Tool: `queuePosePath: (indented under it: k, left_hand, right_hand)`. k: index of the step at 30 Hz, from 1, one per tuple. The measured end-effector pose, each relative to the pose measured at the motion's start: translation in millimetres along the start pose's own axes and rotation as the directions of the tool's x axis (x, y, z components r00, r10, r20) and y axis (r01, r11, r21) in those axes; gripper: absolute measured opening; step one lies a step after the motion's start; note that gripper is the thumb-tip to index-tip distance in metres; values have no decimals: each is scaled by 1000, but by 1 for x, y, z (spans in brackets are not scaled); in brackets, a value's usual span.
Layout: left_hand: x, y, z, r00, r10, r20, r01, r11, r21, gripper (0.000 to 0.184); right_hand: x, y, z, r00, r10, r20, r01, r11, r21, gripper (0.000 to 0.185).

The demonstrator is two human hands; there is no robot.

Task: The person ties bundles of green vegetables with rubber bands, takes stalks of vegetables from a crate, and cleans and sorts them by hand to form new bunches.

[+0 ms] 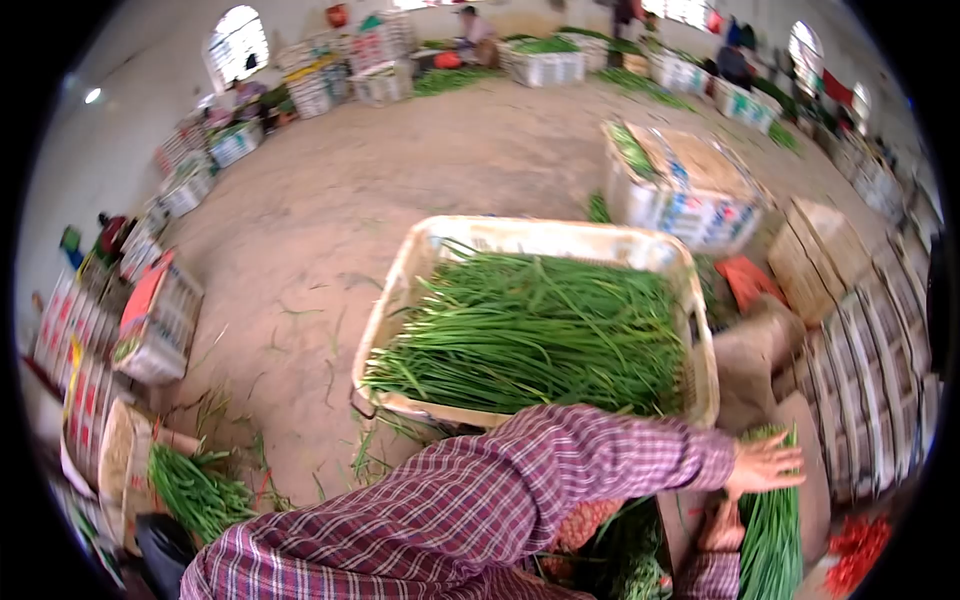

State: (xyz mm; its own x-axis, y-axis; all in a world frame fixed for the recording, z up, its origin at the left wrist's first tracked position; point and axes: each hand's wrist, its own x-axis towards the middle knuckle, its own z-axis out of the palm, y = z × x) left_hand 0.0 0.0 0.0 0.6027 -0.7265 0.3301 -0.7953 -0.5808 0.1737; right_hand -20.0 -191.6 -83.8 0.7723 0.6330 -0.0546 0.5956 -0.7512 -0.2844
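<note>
The left hand point(762, 467) is lying on the green bunch point(772, 540), fingers straight and loose. The right hand point(722, 527) is beside it, fingers too hidden to tell. The bunch is lying near the big basket point(560, 232).

From my remote seat I see a broad brown floor point(290, 180), its surface unevenly stained. Pale walls point(295, 20) rise beyond its far edge. Near its far left corner I make out 1 arched left window point(238, 45), bright and divided by bars; a narrower right window point(804, 52) glows opposite. A small white light point(93, 96) shines at left. Stacked crates point(312, 88) line the floor's far edge.
</note>
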Motion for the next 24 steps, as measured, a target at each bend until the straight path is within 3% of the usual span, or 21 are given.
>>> queuePosePath:
  k: [1,3,5,7,9,11,12,13,15,16,17,18,19,21,23,24]
  left_hand:
    - [-9,6,5,996,-41,-74,32,993,-114,132]
    - [-53,19,8,993,-95,-63,92,994,-56,115]
    - [-80,40,4,968,-207,143,218,974,-68,99]
    - [-111,64,28,930,-323,176,350,923,-160,90]
    - [-114,65,37,905,-378,196,410,898,-160,94]
    - [-118,61,60,881,-437,182,469,859,-206,96]
    - [-119,58,79,895,-440,70,446,885,-132,89]
    - [-119,64,96,902,-430,-40,427,902,-65,81]
    - [-112,49,122,906,-423,23,423,906,-8,74]
    - [-111,56,125,898,-437,51,438,899,5,69]
    - [-112,61,125,889,-452,76,451,892,27,64]
    - [-129,70,136,886,-279,-371,360,918,169,44]
    - [-125,76,147,900,-415,130,405,909,96,81]
    - [-137,93,173,906,-421,-47,421,907,-11,60]
    - [-147,114,188,923,-363,-127,361,932,-36,44]
    - [-149,125,194,927,-345,-145,342,938,-51,43]
  right_hand:
    - [2,9,-2,1000,-13,4,13,1000,24,28]
    - [-1,0,0,999,-43,-18,44,997,62,25]
    - [-2,6,-1,998,-57,-6,57,994,91,23]
    - [-4,2,-5,997,-71,29,65,985,157,20]
    - [-6,0,-7,993,-98,60,85,978,189,18]
    - [5,28,16,974,-223,41,226,969,-104,16]
    - [10,37,26,942,-329,56,325,862,-389,15]
    - [6,36,27,937,-343,63,340,856,-389,15]
    - [4,23,22,863,-478,-165,392,838,-380,12]
    - [-17,-27,-6,907,-326,-267,282,940,-193,13]
    - [-12,-25,-5,898,-342,-276,294,934,-200,13]
    - [-10,-16,4,891,-369,-263,287,909,-303,16]
    - [-14,-7,10,890,-389,-238,275,874,-401,20]
    - [-11,-6,13,883,-414,-222,264,828,-495,26]
    - [-16,-24,3,982,-138,-127,76,912,-402,26]
    - [-15,-49,-5,993,101,57,-42,772,-634,32]
